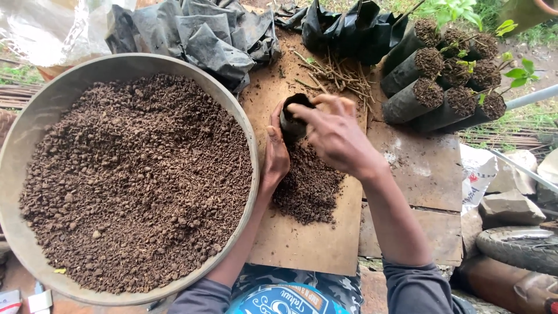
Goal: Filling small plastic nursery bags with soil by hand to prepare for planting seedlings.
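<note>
My left hand (275,152) grips the side of a small black plastic nursery bag (293,119) that stands on a brown cardboard sheet (302,244). My right hand (335,135) hovers over the bag's open mouth with fingers bunched and soil-stained, touching its rim. A loose heap of dark soil (309,187) lies on the cardboard just below the bag. A large round metal basin (35,125) full of brown crumbly soil (136,180) sits to the left, touching my left wrist.
Empty black bags (192,32) are piled behind the basin. Cut twigs (337,74) lie on the board. Filled bags with green seedlings (444,87) lean at the upper right. Stones (511,204) and a tyre (517,247) lie at the right.
</note>
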